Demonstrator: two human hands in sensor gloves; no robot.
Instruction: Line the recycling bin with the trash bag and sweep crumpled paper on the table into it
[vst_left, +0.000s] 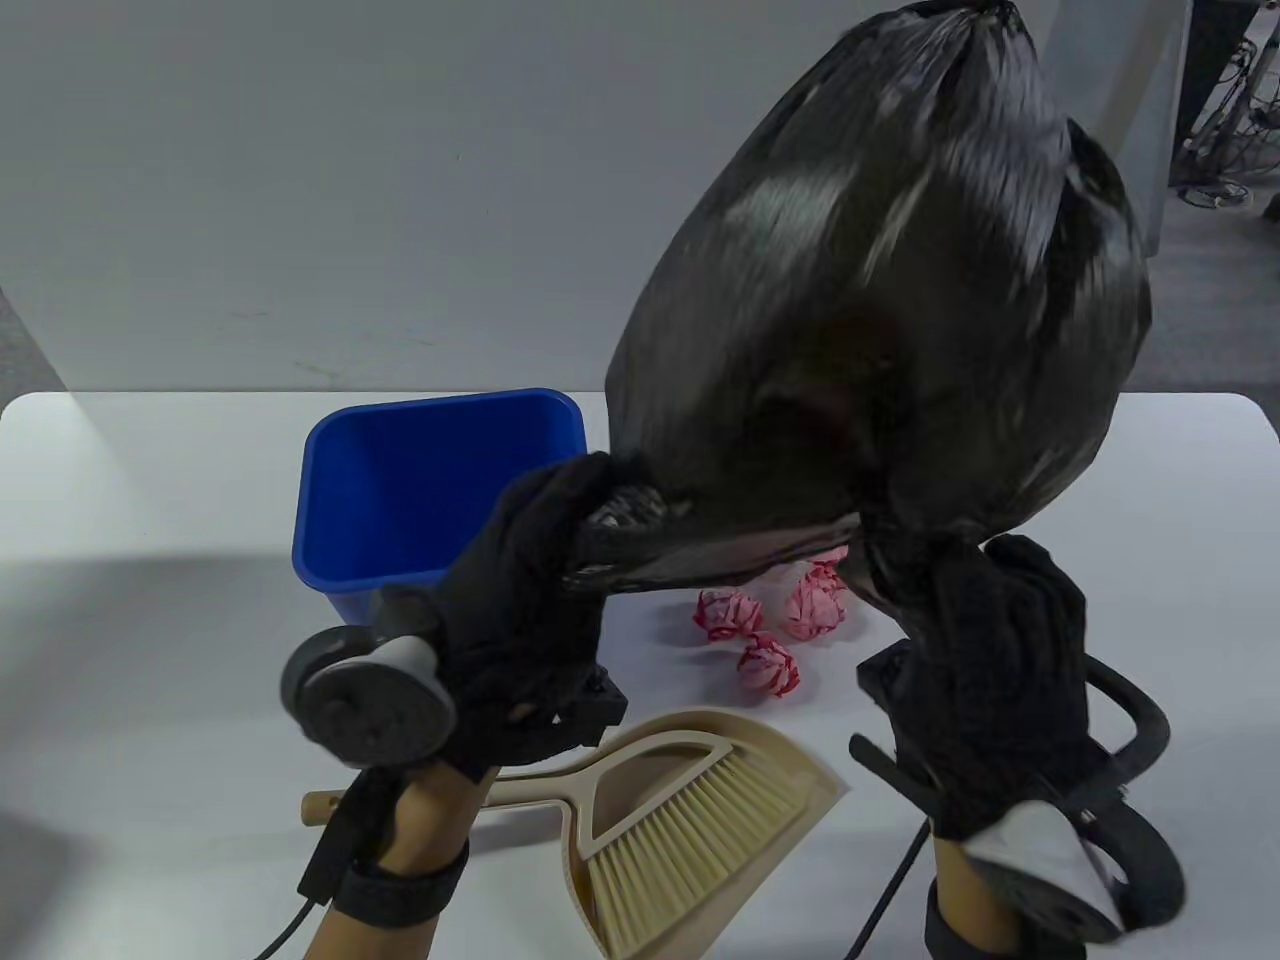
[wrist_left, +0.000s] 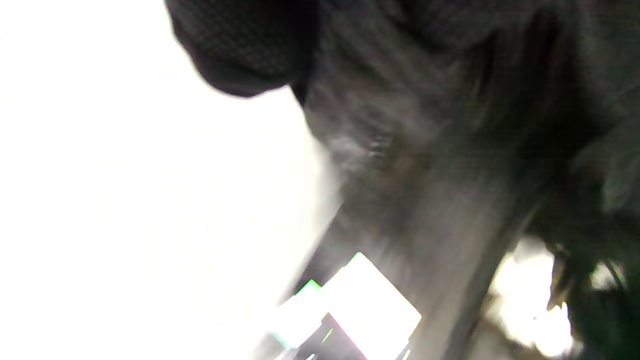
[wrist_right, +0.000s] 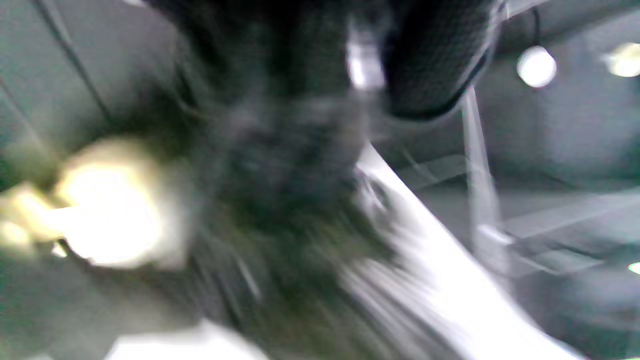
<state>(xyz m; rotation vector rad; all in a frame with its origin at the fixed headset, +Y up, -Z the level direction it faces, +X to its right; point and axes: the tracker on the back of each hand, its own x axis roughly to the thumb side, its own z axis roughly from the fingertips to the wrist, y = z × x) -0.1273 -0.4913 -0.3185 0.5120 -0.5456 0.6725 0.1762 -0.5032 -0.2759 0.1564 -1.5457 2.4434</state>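
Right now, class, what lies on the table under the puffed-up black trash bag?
Three pink crumpled paper balls show below the trash bag, which the left hand and right hand grip. The table farther back is covered.

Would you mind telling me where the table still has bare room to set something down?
The table's left stretch, from its left edge to the blue bin, is bare, as is the right end beyond the right hand. The middle is crowded: paper balls, dustpan with brush, both hands gripping the black bag.
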